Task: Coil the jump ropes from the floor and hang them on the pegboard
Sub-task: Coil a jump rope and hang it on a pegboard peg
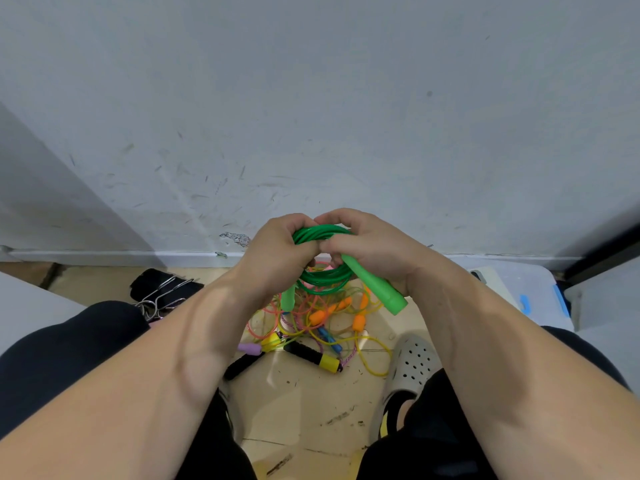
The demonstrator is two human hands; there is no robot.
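A green jump rope (322,277) is wound into a small coil that I hold up in front of the wall. My left hand (282,251) grips the coil's left side. My right hand (367,244) grips its top right, and one green handle (377,287) sticks out below that hand, slanting down to the right. The other green handle (288,299) hangs down under my left hand. Beneath the coil, a tangled pile of ropes (322,327) lies on the floor: pink, yellow and orange cords, orange handles, a black-and-yellow handle (313,356). No pegboard is in view.
A scuffed white wall (311,116) and its baseboard stand straight ahead. Metal hooks on a black cloth (162,292) lie on the floor at left. A translucent bin lid (530,289) is at right. My beige clog (410,368) rests near the pile.
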